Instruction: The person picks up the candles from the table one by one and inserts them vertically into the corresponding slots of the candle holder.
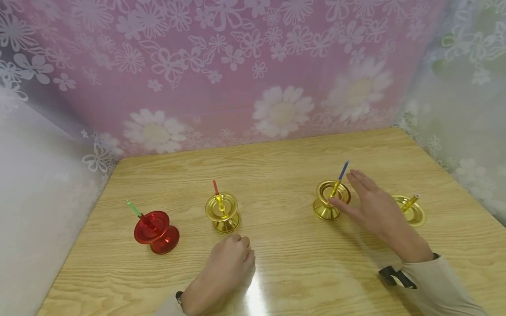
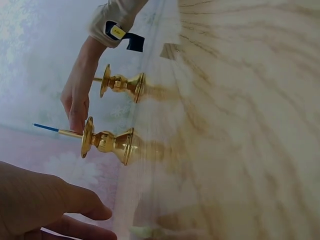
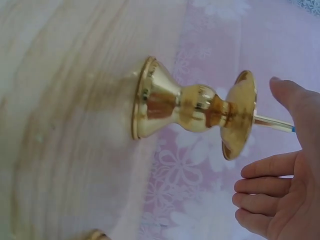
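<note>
My right hand (image 1: 373,210) is beside a gold candlestick (image 1: 326,210) holding a thin blue candle (image 1: 344,170). Its fingers are straight, the thumb near the dish rim; in the right wrist view the hand (image 3: 285,185) surrounds the candle without gripping it. My left hand (image 1: 231,261) is low over the table, holding nothing, fingers loosely bent. Just beyond it stands a gold candlestick (image 1: 226,224) with a red candle (image 1: 215,187). Farther left is a red candlestick (image 1: 165,240) with a green candle (image 1: 133,208). A gold candlestick (image 1: 417,217), partly hidden by the right hand, shows no coloured candle.
The wood-grain table (image 1: 276,188) carries the candlesticks in a loose row. A pink flowered backdrop (image 1: 237,87) rises behind it, with pale flowered sides at left and right. A dark strap (image 1: 397,277) hangs from the right cuff.
</note>
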`<state>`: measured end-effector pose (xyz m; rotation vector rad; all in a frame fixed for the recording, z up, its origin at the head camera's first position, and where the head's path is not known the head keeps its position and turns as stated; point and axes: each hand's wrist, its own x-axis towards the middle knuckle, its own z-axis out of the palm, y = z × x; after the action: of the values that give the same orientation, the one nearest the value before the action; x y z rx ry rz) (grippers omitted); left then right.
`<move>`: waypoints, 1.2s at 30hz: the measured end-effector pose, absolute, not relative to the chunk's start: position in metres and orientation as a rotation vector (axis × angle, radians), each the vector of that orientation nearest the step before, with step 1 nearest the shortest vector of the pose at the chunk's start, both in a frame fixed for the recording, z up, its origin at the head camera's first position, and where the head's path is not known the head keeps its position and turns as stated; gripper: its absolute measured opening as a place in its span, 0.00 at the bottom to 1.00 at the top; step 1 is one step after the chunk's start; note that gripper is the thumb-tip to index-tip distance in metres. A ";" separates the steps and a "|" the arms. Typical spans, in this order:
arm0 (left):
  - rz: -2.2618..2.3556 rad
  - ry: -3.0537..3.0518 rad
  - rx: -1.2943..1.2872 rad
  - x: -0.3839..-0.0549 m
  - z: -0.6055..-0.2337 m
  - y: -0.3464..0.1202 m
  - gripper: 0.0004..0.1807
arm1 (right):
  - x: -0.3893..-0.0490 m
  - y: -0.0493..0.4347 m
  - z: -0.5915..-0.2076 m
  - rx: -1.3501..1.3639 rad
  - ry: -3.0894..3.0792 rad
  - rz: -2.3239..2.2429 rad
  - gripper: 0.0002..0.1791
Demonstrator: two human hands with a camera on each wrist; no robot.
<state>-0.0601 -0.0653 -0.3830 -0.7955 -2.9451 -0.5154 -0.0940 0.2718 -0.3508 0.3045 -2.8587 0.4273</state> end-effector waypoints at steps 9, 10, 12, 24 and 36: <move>-0.475 -2.938 -0.732 -0.054 -0.389 -0.078 0.08 | -0.091 0.286 -0.334 0.212 -2.864 0.423 0.49; -0.470 -2.938 -0.733 -0.053 -0.389 -0.079 0.09 | -0.090 0.288 -0.332 0.201 -2.862 0.429 0.49; -0.459 -2.948 -0.730 -0.052 -0.389 -0.080 0.09 | -0.089 0.292 -0.329 0.189 -2.857 0.434 0.49; -0.511 -2.975 -0.716 -0.046 -0.388 -0.086 0.11 | -0.079 0.321 -0.319 0.106 -2.852 0.461 0.51; -0.551 -2.963 -0.674 -0.041 -0.394 -0.081 0.14 | -0.068 0.344 -0.321 -0.029 -2.906 0.418 0.55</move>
<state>-0.0407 -0.0809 -0.3943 -0.6738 -2.9634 -0.5511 -0.0681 0.3441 -0.3209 -0.0294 -2.9060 0.4178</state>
